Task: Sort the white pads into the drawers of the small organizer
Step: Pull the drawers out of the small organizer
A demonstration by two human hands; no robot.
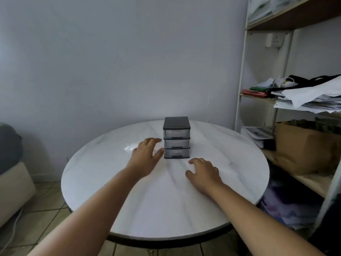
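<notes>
A small organizer (176, 137) with a black frame and three translucent drawers stands on the round white marble table (166, 200), all drawers pushed in. My left hand (146, 156) hovers just left of it, fingers spread and relaxed, thumb close to the bottom drawer's left corner. Behind that hand lies a clear plastic bag (130, 147), blurred, holding something white that may be the pads. My right hand (203, 174) rests palm down on the table in front of the organizer and slightly to its right, fingers loosely bent and holding nothing.
A shelving unit (241, 108) stands against the wall at right, carrying papers, bags and a cardboard box (304, 146). A cushioned seat (13, 182) sits at the left. The floor below is tiled.
</notes>
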